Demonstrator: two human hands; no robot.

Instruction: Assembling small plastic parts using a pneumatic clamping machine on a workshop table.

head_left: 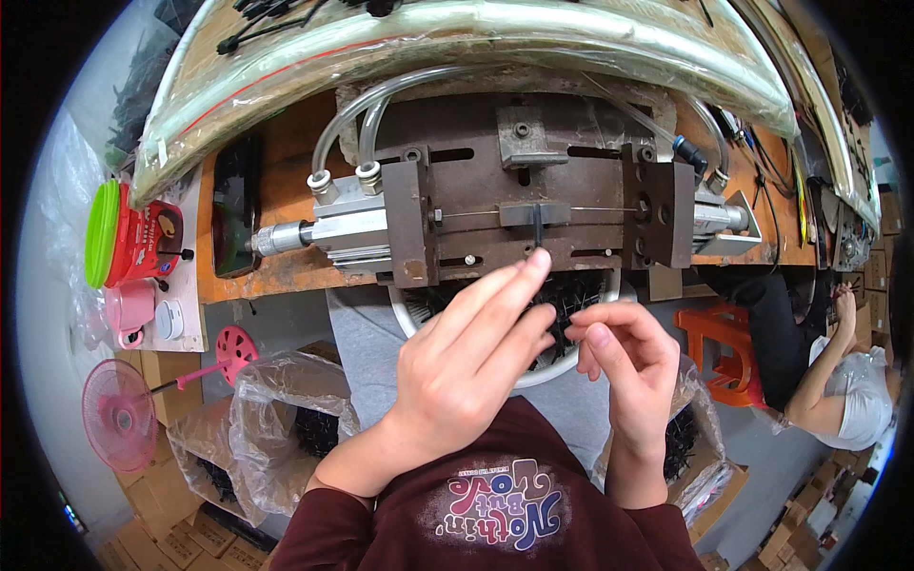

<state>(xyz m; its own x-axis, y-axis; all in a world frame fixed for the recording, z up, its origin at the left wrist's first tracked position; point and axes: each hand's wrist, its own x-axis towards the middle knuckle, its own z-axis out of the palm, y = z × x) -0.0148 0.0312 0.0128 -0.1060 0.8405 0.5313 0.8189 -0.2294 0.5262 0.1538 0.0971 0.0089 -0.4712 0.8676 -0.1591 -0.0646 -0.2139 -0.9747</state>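
My left hand (466, 357) reaches up to the fixture with its longest fingers stretched out and the others bent. Its foremost fingertip meets or nearly meets the lower end of a thin black stick-like piece (538, 228). That piece stands across a small grey metal block (514, 215) at the middle of the brown metal fixture (466, 190). To the right, my right hand (636, 366) is curled, thumb close to the index finger; anything between them is too small to make out. Below both hands, a white-rimmed tub (403, 309) holds many thin black pieces.
Pneumatic cylinders (352, 228) with clear hoses flank the fixture on a wooden bench (228, 285). Plastic-lined boxes (286, 390) of black pieces stand either side of my lap. A pink fan (119, 416) is at left; an orange stool (714, 347) and another person (828, 400) are at right.
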